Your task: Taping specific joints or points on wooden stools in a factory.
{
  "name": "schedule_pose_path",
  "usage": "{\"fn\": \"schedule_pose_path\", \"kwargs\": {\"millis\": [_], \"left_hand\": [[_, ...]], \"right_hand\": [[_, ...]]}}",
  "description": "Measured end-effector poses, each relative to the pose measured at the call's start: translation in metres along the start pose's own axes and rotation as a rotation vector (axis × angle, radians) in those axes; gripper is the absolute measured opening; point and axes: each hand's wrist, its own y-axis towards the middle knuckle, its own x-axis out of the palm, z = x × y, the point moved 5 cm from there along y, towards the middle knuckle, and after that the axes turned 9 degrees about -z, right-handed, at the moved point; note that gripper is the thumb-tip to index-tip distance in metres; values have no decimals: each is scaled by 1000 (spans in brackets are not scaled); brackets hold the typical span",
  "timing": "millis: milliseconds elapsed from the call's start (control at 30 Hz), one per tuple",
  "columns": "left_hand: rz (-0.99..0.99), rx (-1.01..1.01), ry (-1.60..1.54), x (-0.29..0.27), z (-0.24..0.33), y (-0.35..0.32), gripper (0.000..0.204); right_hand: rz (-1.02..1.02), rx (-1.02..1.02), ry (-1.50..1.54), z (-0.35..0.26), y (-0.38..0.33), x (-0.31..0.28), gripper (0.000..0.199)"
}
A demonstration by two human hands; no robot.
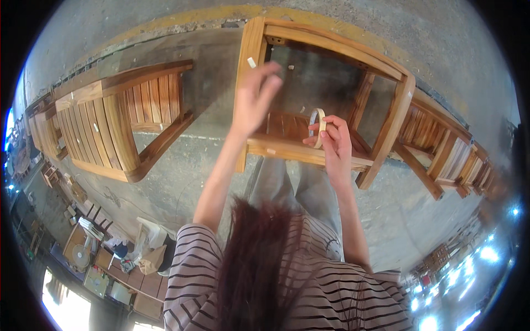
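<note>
My right hand (338, 144) grips a narrow roll of masking tape (322, 132), held upright on its edge over the near rail of a wooden frame (309, 154). My left hand (256, 102) is slightly smeared by motion, with its fingers stretched out and apart, over the frame's left side. Just beyond its fingertips a small pale strip (252, 62) sticks to the left post. Another small pale strip (270, 151) sits on the near rail. The frame has an open top and slats low down inside it.
On the left stands a slatted wooden piece of furniture (99, 129) bearing small pale strips. More slatted wooden pieces (425, 129) line up on the right. At lower left, a fan (80, 255) and bags (152, 256) are near a wooden surface. The floor is concrete (182, 190).
</note>
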Motion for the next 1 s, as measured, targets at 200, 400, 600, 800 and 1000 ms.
{"fn": "schedule_pose_path", "kwargs": {"millis": [200,400,600,800,1000], "left_hand": [[-244,-183,-217,48,21,-68,21],[-83,-149,-212,56,4,-100,15],[105,-231,-338,58,14,-139,5],[362,-383,-441,50,8,-150,7],[483,-389,-642,53,16,-132,9]], "right_hand": [[-129,-21,-124,11,2,21,41],[-135,7,-168,26,-14,33,45],[-109,35,-470,46,-22,28,15],[-83,85,-510,33,-36,59,8],[25,-75,-572,13,-33,60,9]]}}
